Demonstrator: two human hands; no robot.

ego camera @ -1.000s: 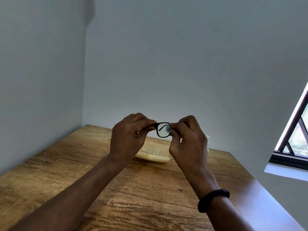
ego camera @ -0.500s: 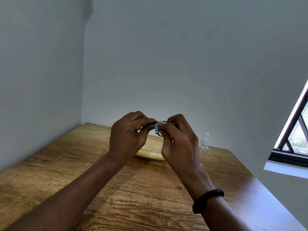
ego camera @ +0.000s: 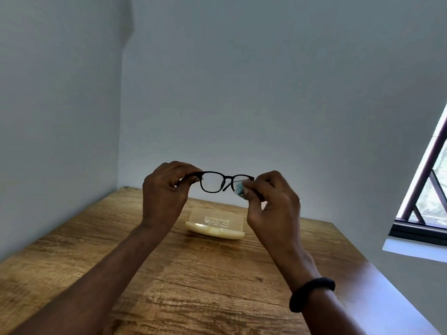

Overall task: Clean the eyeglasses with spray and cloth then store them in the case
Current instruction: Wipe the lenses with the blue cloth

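I hold the black-framed eyeglasses (ego camera: 223, 181) up in the air above the far middle of the wooden worktop (ego camera: 193, 274), lenses facing me, level across. My left hand (ego camera: 167, 189) has its grip pinched on the left end of the frame, thumb and forefinger closed on the hinge corner. My right hand (ego camera: 272, 201) has its grip pressed together on a small pale blue cloth (ego camera: 240, 187), which it squeezes against the right lens, so that lens is partly hidden behind the cloth and my fingertips. The left lens is clear to see through.

Below the eyeglasses, near the worktop's far edge, the cream-coloured case (ego camera: 215, 224) lies open, its lid standing up towards the wall. There is white printing inside the lid, several lines with a small logo, but it reads upside down and is too small and blurred for me to make out any word or brand.

A black band (ego camera: 312, 293) sits round my right wrist. A window (ego camera: 425, 194) shows past the worktop's right edge.
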